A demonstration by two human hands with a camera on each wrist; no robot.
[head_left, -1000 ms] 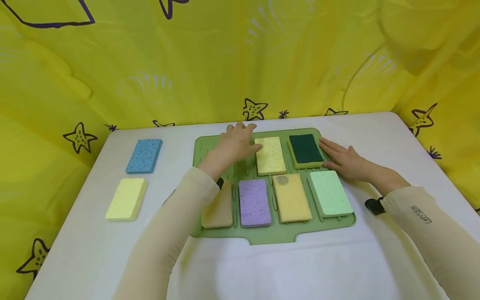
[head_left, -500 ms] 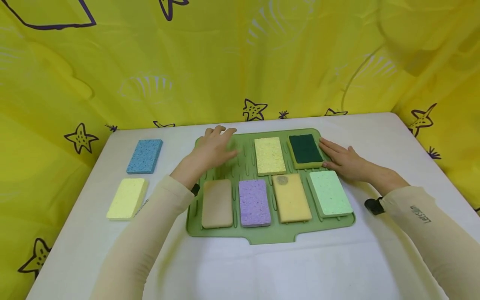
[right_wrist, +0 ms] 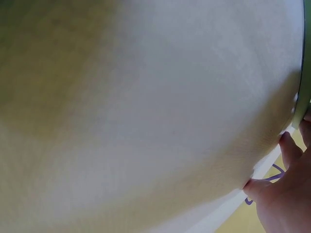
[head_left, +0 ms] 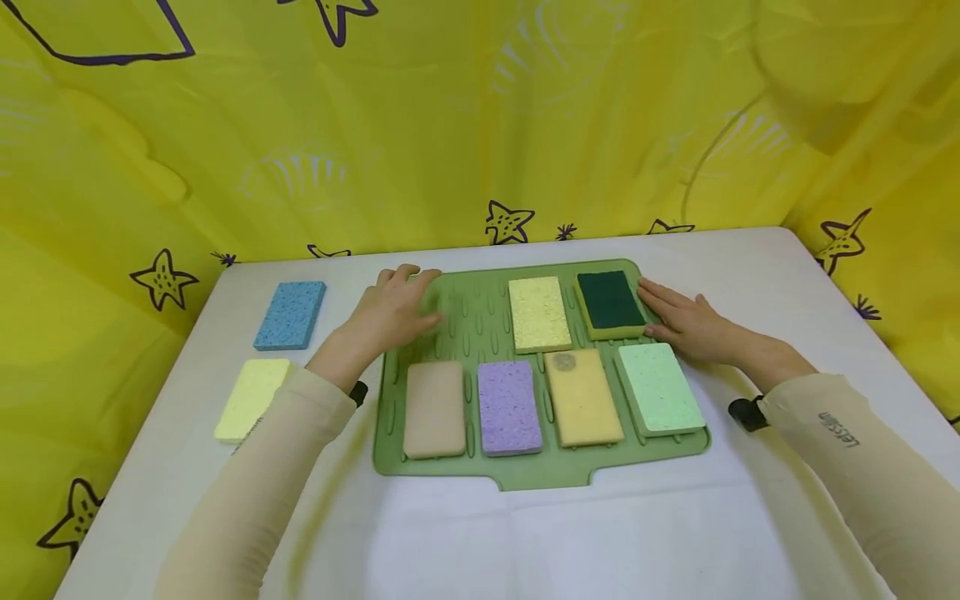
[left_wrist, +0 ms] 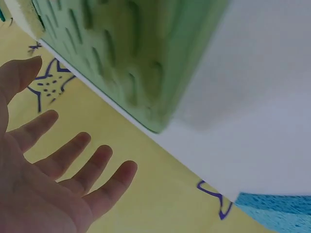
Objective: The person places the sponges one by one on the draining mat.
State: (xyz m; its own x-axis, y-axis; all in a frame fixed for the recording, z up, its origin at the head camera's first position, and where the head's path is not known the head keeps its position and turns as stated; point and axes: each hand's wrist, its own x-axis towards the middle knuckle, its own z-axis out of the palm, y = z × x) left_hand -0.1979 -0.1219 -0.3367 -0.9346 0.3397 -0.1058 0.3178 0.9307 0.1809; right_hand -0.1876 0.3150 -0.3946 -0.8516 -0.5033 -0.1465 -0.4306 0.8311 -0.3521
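A green ridged mat (head_left: 543, 477) lies on the table, its back row holding a pale yellow sponge (head_left: 540, 314) and a sponge with a dark green scouring face (head_left: 611, 300). Along the front row are beige (head_left: 435, 410), purple (head_left: 509, 407), tan (head_left: 583, 397) and mint green sponges (head_left: 662, 389). My left hand (head_left: 392, 310) hovers at the mat's back left corner, fingers spread and holding nothing; the left wrist view shows its palm (left_wrist: 43, 194) apart from the mat. My right hand (head_left: 696, 328) rests flat at the mat's right edge, its fingertips touching the rim beside the green-faced sponge.
To the left of the mat, a blue sponge (head_left: 290, 315) lies on the white table (head_left: 570, 542). A light yellow sponge (head_left: 251, 398) is nearer, partly covered by my left sleeve. A yellow patterned curtain (head_left: 420, 125) hangs behind the table's back edge.
My left hand has moved left, away from the pale yellow sponge in the back row, over to the mat's back left corner. My right hand and the sponges have stayed put.
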